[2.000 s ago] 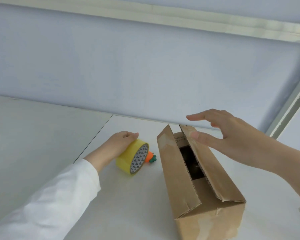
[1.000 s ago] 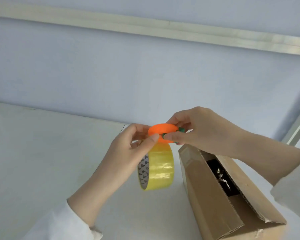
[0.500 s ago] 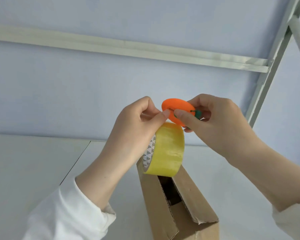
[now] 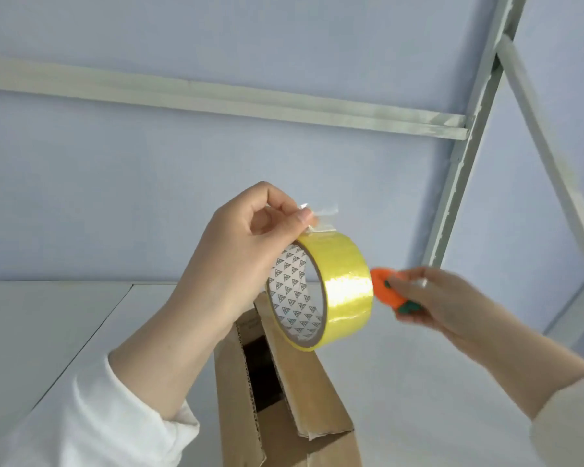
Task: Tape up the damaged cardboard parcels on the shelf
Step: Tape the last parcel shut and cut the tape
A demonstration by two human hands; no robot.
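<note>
Left hand (image 4: 236, 261), frame centre: pinches loose end of yellow tape roll (image 4: 321, 294), roll hanging above open cardboard parcel (image 4: 284, 392). Right hand (image 4: 442, 301), blurred, right of roll: fingers curled round orange cutter (image 4: 386, 289). Parcel on white shelf (image 4: 418, 382), bottom centre, flaps parted.

glossy yellow plastic tape roll (image 4: 343, 284); matt brown corrugated cardboard parcel (image 4: 304, 399); smooth white shelf (image 4: 48, 325); matt painted metal frame (image 4: 466, 163).
</note>
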